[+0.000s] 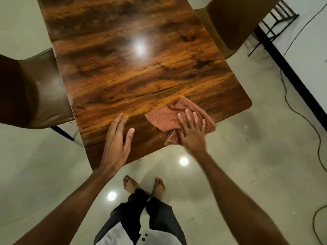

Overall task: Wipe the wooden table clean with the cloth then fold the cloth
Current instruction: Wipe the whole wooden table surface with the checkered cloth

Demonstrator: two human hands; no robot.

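A glossy wooden table [134,71] with dark grain fills the middle of the head view. A rumpled reddish-brown checked cloth [164,119] lies near the table's front right corner, one end hanging over the front edge. My right hand [192,129] lies flat on top of the cloth, fingers spread, pressing it onto the wood. My left hand [118,138] rests palm down on the bare table near the front edge, to the left of the cloth and apart from it, holding nothing.
A brown chair [40,92] stands at the table's left side and another brown chair [235,22] at the right. A white table with a black edge [300,55] and black cables [311,128] lie at the right. My bare feet [143,184] stand on shiny tiles.
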